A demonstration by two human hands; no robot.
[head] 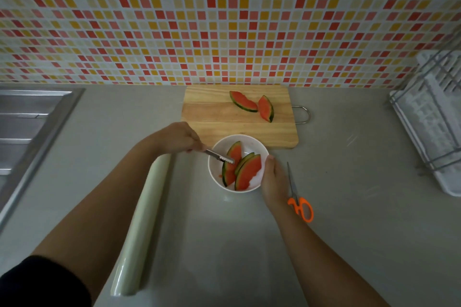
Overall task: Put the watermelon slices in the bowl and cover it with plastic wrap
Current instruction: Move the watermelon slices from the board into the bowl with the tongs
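A white bowl (252, 143) sits on the grey counter in front of a wooden cutting board (224, 117). Three watermelon slices (247, 173) lie in the bowl. Two more slices (243, 101) (265, 108) lie on the board's far part. My left hand (179, 138) grips metal tongs (219, 156) whose toothed tips rest on a slice inside the bowl. My right hand (273, 179) holds the bowl's right rim. A roll of plastic wrap (142, 222) lies on the counter under my left forearm.
Orange-handled scissors (298, 197) lie just right of my right hand. A steel sink (27, 127) is at the left edge. A white dish rack (434, 119) stands at the right. A tiled wall backs the counter.
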